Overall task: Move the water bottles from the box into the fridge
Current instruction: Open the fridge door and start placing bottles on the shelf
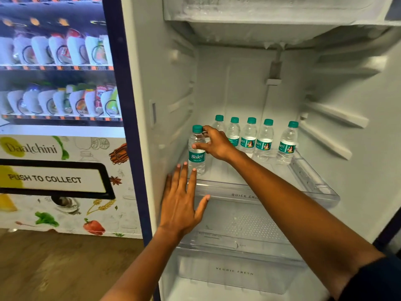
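Note:
The fridge stands open in front of me. Several small clear water bottles with teal caps and labels stand upright in a row at the back of the clear tray shelf. One more water bottle stands upright at the shelf's front left. My right hand reaches in and grips this bottle at its shoulder, below the cap. My left hand hovers flat with fingers spread just in front of the shelf's edge, below that bottle, holding nothing. The box is out of view.
A clear drawer marked veggie fresh sits under the shelf. A frosted freezer compartment hangs above. Shelf rails line both fridge walls. To the left stands a vending machine with a "push to collect" flap; wooden floor lies below.

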The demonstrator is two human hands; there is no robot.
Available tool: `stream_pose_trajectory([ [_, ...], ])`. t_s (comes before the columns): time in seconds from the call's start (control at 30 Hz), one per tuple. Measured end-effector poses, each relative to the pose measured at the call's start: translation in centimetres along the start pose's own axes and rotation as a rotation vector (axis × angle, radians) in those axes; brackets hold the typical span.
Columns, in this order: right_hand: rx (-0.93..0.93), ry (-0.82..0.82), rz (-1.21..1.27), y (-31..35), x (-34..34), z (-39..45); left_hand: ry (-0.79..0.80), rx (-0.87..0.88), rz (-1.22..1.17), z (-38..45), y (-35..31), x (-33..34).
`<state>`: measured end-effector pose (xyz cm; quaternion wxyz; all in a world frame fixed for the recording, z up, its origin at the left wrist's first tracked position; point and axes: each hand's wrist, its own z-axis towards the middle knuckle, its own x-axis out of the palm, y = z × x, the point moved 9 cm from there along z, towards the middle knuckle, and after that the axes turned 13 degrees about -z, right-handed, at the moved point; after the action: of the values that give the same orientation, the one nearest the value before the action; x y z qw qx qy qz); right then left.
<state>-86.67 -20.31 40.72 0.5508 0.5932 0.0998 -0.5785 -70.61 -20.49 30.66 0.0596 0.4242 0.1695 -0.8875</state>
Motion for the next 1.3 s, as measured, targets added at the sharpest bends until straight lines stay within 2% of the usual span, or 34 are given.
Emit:
stream_pose_trajectory([
  [0.2,-0.034,0.014,-0.032,1.1,0.3,-0.7,0.049,-0.012,0.014,-0.4,0.1,0.7],
  [0.47,-0.002,0.038,0.104,0.0,0.1,-1.0,0.093,-0.017,0.054,-0.4,0.2,0.9],
  [0.67,-0.019,0.06,0.074,0.1,0.0,-1.1,0.118,-0.03,0.059,-0.5,0.3,0.8],
  [0.87,-0.035,0.025,0.045,0.6,-0.1,-1.2,0.095,-0.009,0.045,-0.5,-0.2,0.4],
  [1.17,-0.06,-0.019,0.166,0.0,-0.3,-2.4,0.053,0.019,0.016,-0.6,-0.8,0.0],
  [1.3,-0.086,0.036,0.132,0.0,-0.2,-1.9,0.049,0.011,0.008,-0.5,-0.7,0.2],
])
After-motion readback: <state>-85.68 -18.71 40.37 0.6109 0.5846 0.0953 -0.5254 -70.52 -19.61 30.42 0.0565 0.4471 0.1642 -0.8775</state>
